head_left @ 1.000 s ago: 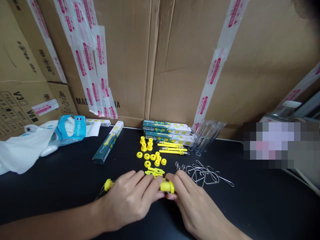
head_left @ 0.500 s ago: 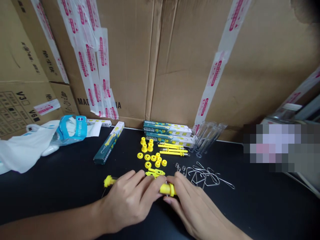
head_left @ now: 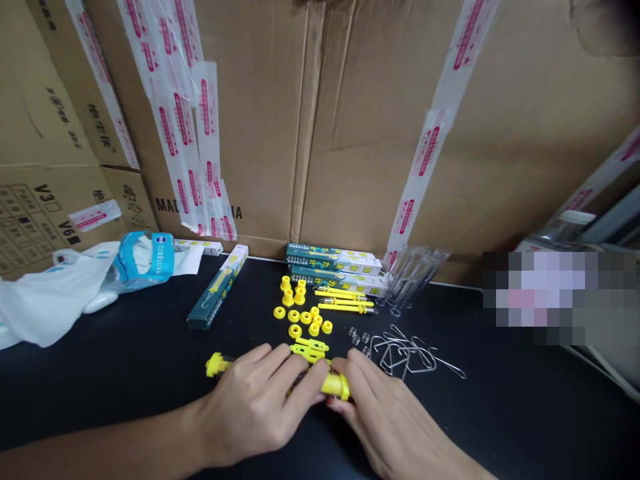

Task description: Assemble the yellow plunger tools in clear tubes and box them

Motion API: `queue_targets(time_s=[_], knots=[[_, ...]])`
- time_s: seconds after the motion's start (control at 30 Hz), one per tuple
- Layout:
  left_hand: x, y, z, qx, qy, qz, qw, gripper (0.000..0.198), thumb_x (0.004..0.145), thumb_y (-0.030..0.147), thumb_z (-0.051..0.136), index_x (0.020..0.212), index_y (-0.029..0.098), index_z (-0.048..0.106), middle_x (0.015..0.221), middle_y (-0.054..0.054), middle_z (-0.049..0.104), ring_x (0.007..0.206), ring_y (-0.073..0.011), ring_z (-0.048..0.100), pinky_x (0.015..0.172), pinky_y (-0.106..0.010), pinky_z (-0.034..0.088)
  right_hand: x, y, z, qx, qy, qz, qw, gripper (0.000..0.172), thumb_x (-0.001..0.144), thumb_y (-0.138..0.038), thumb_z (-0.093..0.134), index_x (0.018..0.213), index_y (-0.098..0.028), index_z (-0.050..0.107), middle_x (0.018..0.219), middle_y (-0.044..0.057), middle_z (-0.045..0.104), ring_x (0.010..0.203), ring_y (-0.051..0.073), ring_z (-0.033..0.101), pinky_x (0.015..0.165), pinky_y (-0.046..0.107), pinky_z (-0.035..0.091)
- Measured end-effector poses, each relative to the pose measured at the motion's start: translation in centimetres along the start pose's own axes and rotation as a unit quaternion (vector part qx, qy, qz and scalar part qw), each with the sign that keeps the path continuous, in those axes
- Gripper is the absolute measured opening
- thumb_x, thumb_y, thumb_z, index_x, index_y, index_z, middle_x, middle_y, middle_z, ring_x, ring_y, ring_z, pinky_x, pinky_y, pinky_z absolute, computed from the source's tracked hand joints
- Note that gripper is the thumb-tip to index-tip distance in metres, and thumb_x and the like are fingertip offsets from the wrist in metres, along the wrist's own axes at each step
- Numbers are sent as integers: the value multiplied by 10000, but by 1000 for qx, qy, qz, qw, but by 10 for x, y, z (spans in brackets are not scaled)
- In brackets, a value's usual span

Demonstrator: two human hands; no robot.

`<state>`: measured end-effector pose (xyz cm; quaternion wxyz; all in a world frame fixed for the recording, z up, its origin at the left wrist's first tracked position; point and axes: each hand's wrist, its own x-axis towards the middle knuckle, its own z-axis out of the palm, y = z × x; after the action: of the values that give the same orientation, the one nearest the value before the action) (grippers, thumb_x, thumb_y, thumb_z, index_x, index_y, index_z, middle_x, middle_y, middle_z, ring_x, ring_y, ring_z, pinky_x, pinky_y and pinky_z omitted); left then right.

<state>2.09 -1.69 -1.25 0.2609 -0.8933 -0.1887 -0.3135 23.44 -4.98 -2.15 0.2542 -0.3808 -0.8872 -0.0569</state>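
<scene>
A tubular spring scale (head_left: 334, 385) with yellow end caps lies sideways between my hands, low in the middle of the view. My left hand (head_left: 263, 397) is wrapped round its tube, and one yellow cap (head_left: 215, 365) sticks out on the left. At the other end, my right hand (head_left: 377, 407) pinches close by the yellow cap with thumb and fingers. A bit of thin metal wire shows under that cap; most of it is hidden. Just beyond my fingers lie flat yellow slotted pieces (head_left: 309, 350).
Several yellow caps and rings (head_left: 295, 317), yellow rods with springs (head_left: 345, 303), small coils (head_left: 354, 335) and bent wire hooks (head_left: 413, 353) lie on the black table. Behind are printed boxes (head_left: 333, 260), clear tubes (head_left: 407, 280) and a cardboard wall (head_left: 370, 140). Tissue packs (head_left: 145, 260) sit left.
The spring scale has turned slightly in my hands, and the metal wire by its right cap shows less. My fingers have shifted a little; both hands keep their hold.
</scene>
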Motion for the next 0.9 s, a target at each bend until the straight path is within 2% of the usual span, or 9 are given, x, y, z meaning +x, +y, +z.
queue_targets(time_s=[0.1, 0.17, 0.27, 0.4, 0.57, 0.73, 0.9], knots=[[1, 0, 0, -1, 0, -5, 1000, 168, 993, 199, 541, 1063, 82, 640, 748, -30, 711, 597, -183, 637, 502, -329, 377, 1, 1, 0, 24, -18, 18, 999, 336, 1062, -342, 217, 1093, -179, 509, 909, 101, 637, 757, 230, 670, 563, 318, 582], [3, 0, 0, 5, 0, -15, 1000, 186, 1009, 207, 518, 1081, 76, 629, 742, -25, 709, 597, -170, 633, 505, -325, 380, 2, 2, 0, 57, -24, 39, 997, 309, 1058, -358, 261, 1160, -183, 494, 952, 101, 624, 795, 227, 673, 622, 332, 602], [4, -2, 0, 15, -8, -33, 999, 245, 1027, 236, 493, 1171, 69, 599, 733, -15, 699, 590, -154, 617, 522, -312, 387, 3, 4, 0, 106, -3, 80, 991, 327, 1036, -389, 372, 1292, -195, 430, 1087, 118, 589, 932, 229, 668, 765, 351, 612], [5, -3, 0, -17, -10, -75, 997, 231, 1047, 248, 437, 1139, 107, 595, 757, -11, 692, 619, -163, 625, 557, -311, 405, 2, 7, -3, 154, 27, 96, 983, 433, 977, -459, 511, 1332, -234, 405, 1167, 107, 562, 1038, 230, 632, 858, 353, 592], [5, -3, 0, -41, -6, -79, 996, 212, 1043, 239, 431, 1124, 113, 581, 785, -20, 700, 628, -173, 626, 558, -317, 403, 0, 7, -7, 183, 31, 56, 981, 292, 1022, -385, 443, 1280, -248, 446, 1068, 70, 627, 969, 202, 648, 832, 319, 580], [3, -2, 1, -52, -6, -60, 997, 138, 1005, 205, 500, 1066, 121, 591, 751, -9, 691, 595, -176, 603, 534, -319, 379, -1, 7, -4, 221, 43, 63, 972, 187, 1041, -309, 411, 1198, -245, 488, 955, 39, 656, 816, 163, 676, 723, 265, 569], [4, -1, 2, -71, -3, -62, 996, 91, 961, 167, 527, 1003, 129, 598, 768, -14, 702, 598, -179, 616, 528, -326, 397, -2, 7, -1, 234, 72, 57, 968, 144, 1028, -280, 461, 1144, -233, 533, 888, 23, 667, 751, 149, 679, 673, 241, 549]])
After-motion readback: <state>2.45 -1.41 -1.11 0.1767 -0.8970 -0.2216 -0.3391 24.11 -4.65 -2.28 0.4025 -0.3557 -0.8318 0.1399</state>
